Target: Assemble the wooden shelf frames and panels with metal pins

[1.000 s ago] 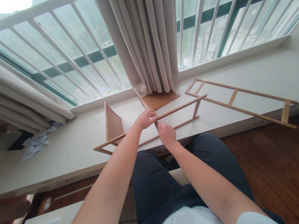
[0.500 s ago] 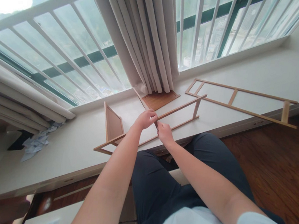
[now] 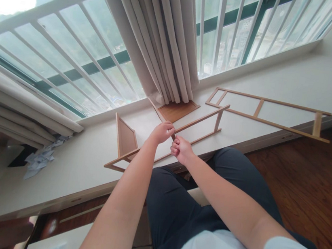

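A wooden frame (image 3: 198, 121) with long rails and short crossbars stands on the white sill in front of me. My left hand (image 3: 163, 132) is closed on its upper rail near the middle crossbar. Just to the right, my right hand (image 3: 182, 150) is closed in a pinch against that crossbar. Whatever its fingers hold is too small to make out. A wooden panel (image 3: 125, 139) stands upright at the frame's left end. Another brown panel (image 3: 177, 111) lies behind the frame, below the curtain.
To the right, a ladder-like wooden frame (image 3: 258, 108) lies on the white sill (image 3: 88, 155), its end jutting past the edge. Crumpled paper pieces (image 3: 39, 160) lie at the left. A grey curtain (image 3: 165, 38) hangs between barred windows. Dark wooden floor (image 3: 297, 174) lies at right.
My right hand has turned at the wrist and shifted slightly down, so its curled fingers now show. My left hand and the wooden frame stay where they were.
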`<state>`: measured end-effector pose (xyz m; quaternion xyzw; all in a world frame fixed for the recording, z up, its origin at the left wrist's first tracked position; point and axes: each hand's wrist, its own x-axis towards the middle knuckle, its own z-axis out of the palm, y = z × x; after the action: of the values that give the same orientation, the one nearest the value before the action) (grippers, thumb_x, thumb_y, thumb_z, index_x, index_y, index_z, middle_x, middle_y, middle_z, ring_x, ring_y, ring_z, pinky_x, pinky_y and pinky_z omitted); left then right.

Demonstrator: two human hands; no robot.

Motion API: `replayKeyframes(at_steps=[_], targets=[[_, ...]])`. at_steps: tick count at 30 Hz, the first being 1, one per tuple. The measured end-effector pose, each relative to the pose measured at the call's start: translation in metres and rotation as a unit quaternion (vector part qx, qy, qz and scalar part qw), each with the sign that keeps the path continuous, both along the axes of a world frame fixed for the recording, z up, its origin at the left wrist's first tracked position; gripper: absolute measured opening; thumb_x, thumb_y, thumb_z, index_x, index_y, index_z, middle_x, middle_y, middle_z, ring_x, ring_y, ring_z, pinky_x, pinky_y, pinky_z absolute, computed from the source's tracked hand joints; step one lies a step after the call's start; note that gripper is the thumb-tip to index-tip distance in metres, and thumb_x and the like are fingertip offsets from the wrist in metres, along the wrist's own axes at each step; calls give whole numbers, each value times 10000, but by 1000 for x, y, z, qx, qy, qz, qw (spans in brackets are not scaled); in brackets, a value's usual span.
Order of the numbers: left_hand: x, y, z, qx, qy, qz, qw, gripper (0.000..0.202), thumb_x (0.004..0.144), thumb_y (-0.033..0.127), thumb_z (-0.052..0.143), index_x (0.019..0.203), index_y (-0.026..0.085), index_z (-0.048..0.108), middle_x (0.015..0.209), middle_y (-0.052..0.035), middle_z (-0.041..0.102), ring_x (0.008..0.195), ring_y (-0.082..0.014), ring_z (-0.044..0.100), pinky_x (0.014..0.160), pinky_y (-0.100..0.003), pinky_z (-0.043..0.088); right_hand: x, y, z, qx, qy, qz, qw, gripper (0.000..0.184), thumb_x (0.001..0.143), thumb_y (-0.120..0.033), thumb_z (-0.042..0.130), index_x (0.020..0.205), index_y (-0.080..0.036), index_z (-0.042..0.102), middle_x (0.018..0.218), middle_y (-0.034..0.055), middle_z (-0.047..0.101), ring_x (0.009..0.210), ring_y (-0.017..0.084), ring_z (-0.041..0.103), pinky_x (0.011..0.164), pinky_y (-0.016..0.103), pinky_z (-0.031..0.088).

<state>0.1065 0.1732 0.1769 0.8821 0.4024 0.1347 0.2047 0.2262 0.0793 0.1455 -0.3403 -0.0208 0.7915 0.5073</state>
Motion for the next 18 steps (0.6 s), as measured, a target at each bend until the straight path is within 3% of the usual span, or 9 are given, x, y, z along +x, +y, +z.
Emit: replayKeyframes(at_steps=[7,13,18], targets=[[-1,1,-1,7,0,-6,1000,303,909,230,474,666,187,649,855,-42,619,821,-176,591,830,-308,487,7,-1,9,-24,121,13,992,433,1065,-270,347,654,-239,216,410,-89,228,373,96,203,399,209,163],[-1,1,-1,5,-9,-6,1000,298,903,228,479,655,188,640,862,-41,624,813,-172,589,823,-306,483,12,0,5,-40,233,9,972,455,1077,-235,340,634,-238,237,410,-85,245,369,100,234,401,201,194],[-2,2,-3,3,-14,-10,1000,286,897,233,482,656,187,629,861,-39,622,805,-168,584,813,-310,475,13,-1,1,-21,254,14,967,451,1068,-217,329,626,-234,238,429,-80,234,392,108,230,414,200,202]])
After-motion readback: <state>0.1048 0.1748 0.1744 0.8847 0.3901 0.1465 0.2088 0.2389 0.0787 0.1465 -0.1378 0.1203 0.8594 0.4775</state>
